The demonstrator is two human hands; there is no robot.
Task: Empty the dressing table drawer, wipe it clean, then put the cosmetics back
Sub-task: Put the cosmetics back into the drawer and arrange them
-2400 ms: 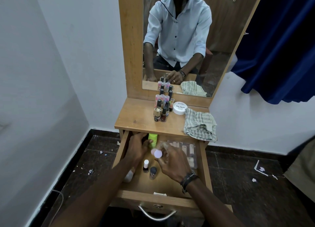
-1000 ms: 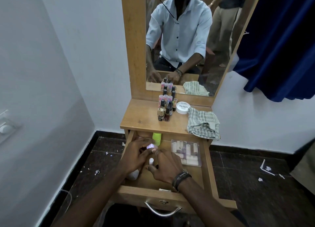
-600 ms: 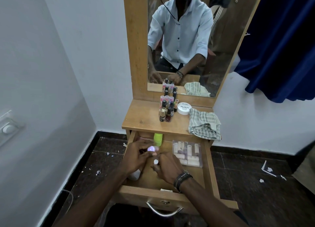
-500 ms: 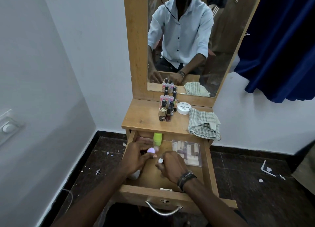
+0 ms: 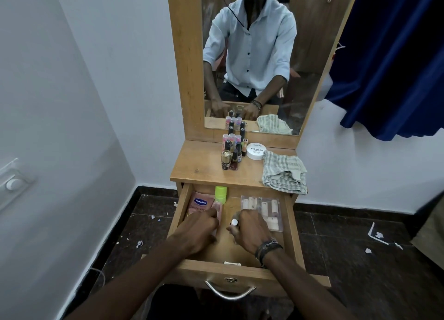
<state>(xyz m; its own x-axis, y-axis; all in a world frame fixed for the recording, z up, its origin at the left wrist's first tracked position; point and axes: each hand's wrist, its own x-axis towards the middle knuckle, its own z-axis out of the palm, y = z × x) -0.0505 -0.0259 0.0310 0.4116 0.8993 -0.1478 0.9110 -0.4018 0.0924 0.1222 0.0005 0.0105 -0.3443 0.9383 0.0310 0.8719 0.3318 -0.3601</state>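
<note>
Both hands down in the open wooden drawer: the left hand grasps a pale pink bottle beside the flat pink Vaseline sachet, and the right hand pinches a small white-capped bottle at centre. The crumpled checked cloth lies on the bench.

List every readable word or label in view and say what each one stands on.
"Vaseline": blue logo on the pink tube lying in the wooden drawer.
"Gluta-Hy": cut off below that logo by the left hand.
"NAIL POLISH": lid of the round white tub; its smaller lines are unreadable.
Small bottles' labels: too small.
</note>
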